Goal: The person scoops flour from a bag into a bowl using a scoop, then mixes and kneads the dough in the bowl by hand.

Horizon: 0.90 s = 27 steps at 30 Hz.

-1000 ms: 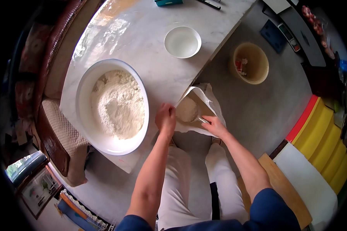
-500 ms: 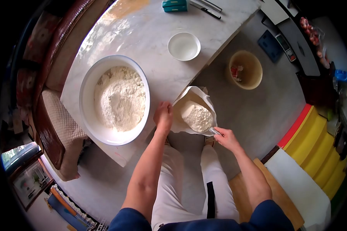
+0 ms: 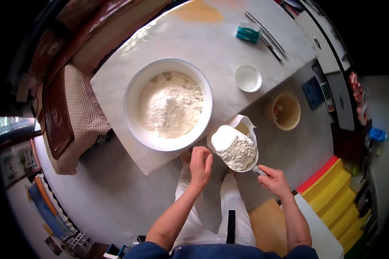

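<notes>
My right hand (image 3: 274, 181) grips the handle of a scoop (image 3: 255, 166) heaped with white flour (image 3: 237, 151). The scoop is above the white flour bag (image 3: 249, 126), whose opening is partly hidden behind it. Just left of the scoop is my left hand (image 3: 201, 166), off the bag, its fingers curled together; whether they hold anything is hidden. A large white basin (image 3: 132, 97) with a mound of flour (image 3: 170, 105) stands on the marble table (image 3: 112, 82), up and left of my hands. Right of the basin sits a small white bowl (image 3: 248, 78).
On the table's far part are a teal box (image 3: 247, 34) and long dark utensils (image 3: 270, 45). A beige bin (image 3: 286, 112) with scraps stands on the floor at the right. Yellow steps (image 3: 333, 198) and a wooden board (image 3: 268, 224) are at lower right, a padded seat (image 3: 80, 101) at left.
The loaded scoop has risen out of the bag in my right hand. My left hand has let go of the bag's edge. The view has turned and shifted, so the basin appears farther right.
</notes>
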Each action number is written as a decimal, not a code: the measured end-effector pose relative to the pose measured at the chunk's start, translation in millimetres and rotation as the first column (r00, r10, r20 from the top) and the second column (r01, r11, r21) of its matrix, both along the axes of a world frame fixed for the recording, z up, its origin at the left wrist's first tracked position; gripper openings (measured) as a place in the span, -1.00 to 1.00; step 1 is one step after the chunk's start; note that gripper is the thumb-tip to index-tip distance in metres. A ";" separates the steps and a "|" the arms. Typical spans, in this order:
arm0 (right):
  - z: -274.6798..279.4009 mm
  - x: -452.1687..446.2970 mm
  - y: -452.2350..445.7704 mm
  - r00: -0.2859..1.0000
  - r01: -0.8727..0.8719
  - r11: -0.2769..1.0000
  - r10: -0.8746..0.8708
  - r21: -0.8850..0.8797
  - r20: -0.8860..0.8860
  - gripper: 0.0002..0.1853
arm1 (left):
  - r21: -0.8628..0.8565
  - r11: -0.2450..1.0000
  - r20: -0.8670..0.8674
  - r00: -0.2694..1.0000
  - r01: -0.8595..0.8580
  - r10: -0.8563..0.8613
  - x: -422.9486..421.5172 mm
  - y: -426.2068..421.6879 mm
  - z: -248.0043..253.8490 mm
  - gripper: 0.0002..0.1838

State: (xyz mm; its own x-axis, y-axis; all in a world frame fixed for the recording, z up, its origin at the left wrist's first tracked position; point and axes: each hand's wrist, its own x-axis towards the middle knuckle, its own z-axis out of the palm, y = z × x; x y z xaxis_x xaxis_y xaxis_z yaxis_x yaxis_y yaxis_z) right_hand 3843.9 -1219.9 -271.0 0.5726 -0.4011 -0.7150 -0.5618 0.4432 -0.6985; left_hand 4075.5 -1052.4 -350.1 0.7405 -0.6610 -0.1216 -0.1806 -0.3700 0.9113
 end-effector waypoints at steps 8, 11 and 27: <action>62.8 205.6 15.3 0.913 -0.406 0.875 0.400 -0.262 -0.079 -0.62 | -0.166 0.976 0.307 0.948 0.142 -0.085 80.8 21.8 80.6 -0.64; 52.7 267.4 29.8 0.848 -0.519 0.752 0.512 -0.407 -0.135 -0.61 | -0.199 0.967 0.165 0.978 0.158 -0.126 115.4 17.7 78.8 -0.63; 66.6 391.9 61.6 0.476 -0.867 0.202 0.606 -0.455 -0.638 -0.78 | -0.319 0.942 -0.550 0.830 -0.107 -0.092 182.9 14.4 4.3 -0.69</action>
State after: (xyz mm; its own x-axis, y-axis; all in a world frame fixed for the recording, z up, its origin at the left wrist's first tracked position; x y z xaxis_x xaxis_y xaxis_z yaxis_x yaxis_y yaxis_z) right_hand 4235.8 -1158.3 -204.4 0.7249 -0.2846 -0.6272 -0.5495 -0.7881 -0.2775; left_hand 4258.4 -1038.1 -345.8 0.6189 -0.7298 -0.2904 0.3888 -0.0366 0.9206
